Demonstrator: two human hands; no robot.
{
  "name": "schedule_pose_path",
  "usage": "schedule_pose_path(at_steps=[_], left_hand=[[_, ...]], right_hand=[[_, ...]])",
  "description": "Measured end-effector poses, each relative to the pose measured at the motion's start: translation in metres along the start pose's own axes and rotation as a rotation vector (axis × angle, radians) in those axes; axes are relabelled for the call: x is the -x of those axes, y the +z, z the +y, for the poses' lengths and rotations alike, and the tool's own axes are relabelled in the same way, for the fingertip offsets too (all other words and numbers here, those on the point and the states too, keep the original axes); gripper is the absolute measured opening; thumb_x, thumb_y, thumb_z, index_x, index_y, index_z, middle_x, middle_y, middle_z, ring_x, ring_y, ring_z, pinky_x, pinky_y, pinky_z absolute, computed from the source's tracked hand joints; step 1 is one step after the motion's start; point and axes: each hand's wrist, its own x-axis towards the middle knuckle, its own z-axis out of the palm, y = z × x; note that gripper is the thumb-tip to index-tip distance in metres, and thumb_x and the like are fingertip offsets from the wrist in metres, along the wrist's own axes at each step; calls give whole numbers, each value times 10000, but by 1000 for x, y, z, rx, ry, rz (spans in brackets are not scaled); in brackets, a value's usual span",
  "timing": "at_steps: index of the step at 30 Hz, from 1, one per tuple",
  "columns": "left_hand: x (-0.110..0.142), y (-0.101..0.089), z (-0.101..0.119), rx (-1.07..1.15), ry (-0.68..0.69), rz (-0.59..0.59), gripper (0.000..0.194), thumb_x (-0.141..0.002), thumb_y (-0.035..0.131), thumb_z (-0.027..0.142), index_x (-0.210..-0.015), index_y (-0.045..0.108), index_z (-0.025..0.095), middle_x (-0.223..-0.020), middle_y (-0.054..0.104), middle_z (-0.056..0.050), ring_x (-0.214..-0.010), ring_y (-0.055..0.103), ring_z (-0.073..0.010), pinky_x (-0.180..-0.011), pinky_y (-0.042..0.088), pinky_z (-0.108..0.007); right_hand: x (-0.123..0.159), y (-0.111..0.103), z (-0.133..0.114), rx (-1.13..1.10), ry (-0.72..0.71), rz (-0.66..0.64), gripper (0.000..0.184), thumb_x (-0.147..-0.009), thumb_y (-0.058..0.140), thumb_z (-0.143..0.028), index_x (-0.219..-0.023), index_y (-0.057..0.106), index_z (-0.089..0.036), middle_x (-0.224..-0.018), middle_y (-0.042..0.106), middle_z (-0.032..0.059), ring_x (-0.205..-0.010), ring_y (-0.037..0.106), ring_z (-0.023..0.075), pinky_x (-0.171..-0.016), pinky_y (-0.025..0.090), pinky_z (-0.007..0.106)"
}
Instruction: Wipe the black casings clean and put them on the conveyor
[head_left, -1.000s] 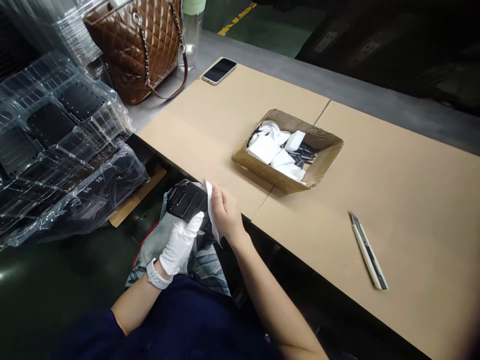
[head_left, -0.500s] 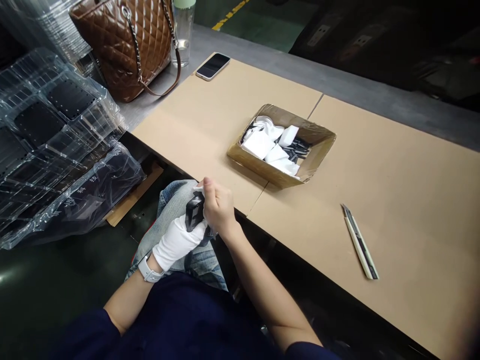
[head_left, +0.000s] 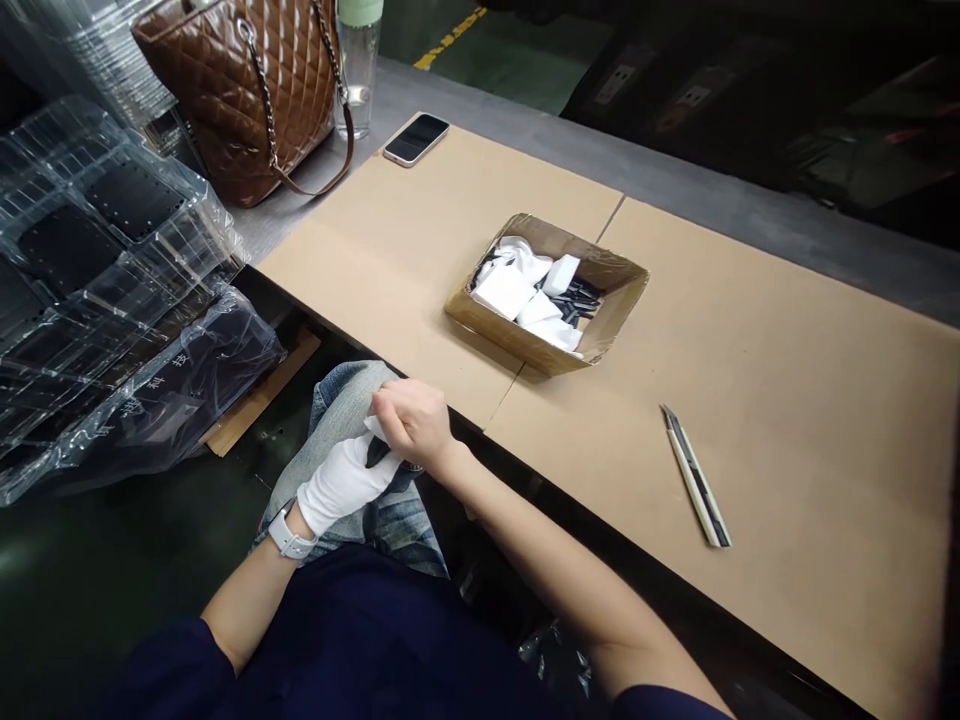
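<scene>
My left hand (head_left: 349,482), in a white glove, is closed around a black plastic-looking part (head_left: 376,451) above my lap. Most of that part is hidden behind my bare right hand (head_left: 414,420), so its kind does not show. The fingers of my right hand are curled over the part, pressing a white cloth or wipe (head_left: 375,428) that peeks out at its left side. Past my hands, on the table, stands an open cardboard box (head_left: 551,352) holding crumpled white wipes (head_left: 504,290) and small black pieces (head_left: 576,298).
A utility knife (head_left: 696,478) lies on the cardboard-covered table (head_left: 810,420) at the right. Toward the back are a phone (head_left: 416,139), a brown quilted handbag (head_left: 247,100) and a water bottle (head_left: 358,80). Clear plastic trays (head_left: 112,230) with black panels are stacked at the left.
My right hand has rolled over the black part and shifted slightly left and down, covering most of it. The view has moved slightly; the things on the table stay in place.
</scene>
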Motion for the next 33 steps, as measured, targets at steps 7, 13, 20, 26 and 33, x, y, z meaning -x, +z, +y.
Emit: schedule_pose_path(at_steps=[7,13,20,26,33], left_hand=[[7,-4,-4,100,41,-15,226,-861,534,328,-966,654,169,-846,744,-70,-875,706,-211,-773,573,-300],[13,-5,-9,177,15,-12,227,-830,575,339,-909,686,158,-850,751,-94,-892,706,-232,-789,582,-314],[9,-10,-1,319,6,51,256,-845,567,318,-1012,692,169,-986,748,-87,-931,706,-215,-830,584,-306],[12,-8,-14,48,35,350,405,-919,425,317,-1286,527,182,-1291,604,-142,-1169,594,-247,-991,500,-400],[25,24,-19,-154,12,436,714,-873,539,322,-1467,210,102,-1384,482,-249,-1275,490,-311,-1039,439,-452]], right_hand=[[24,22,-8,-521,757,371,539,-944,282,-518,-648,601,-201,-634,647,39,-647,634,180,-627,482,312],[42,32,-29,-584,904,488,572,-909,227,-624,-592,488,-225,-511,524,0,-494,521,156,-500,442,294],[56,39,-34,-512,875,466,546,-895,257,-641,-697,548,-223,-614,595,32,-585,580,191,-572,488,331],[63,43,-42,-403,762,329,324,-963,324,-395,-1012,578,-201,-864,662,64,-816,640,190,-733,521,327],[70,50,-49,-186,652,432,495,-953,326,-270,-1446,281,-298,-1499,324,103,-1391,316,266,-1093,319,558]])
